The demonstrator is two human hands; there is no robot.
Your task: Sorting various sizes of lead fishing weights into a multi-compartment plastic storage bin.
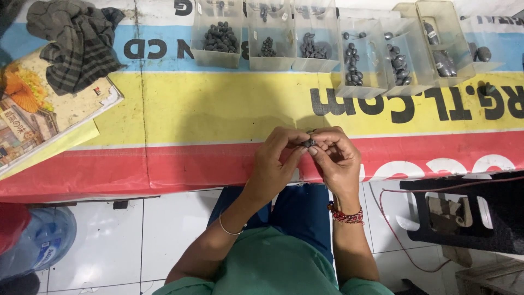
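Both hands [308,155] pinch small weight [309,143].

Bench [218,109] draped in a printed banner of blue, yellow and red bands. Directly on it: a row of clear plastic boxes [327,43] holding dark weights, a crumpled striped cloth [73,41], an illustrated book [38,114].

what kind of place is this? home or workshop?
Likely a small informal workshop or sorting stall. A row of clear plastic boxes holds sorted dark metal pieces, a printed banner serves as table cover, and both hands pinch one small dark piece.
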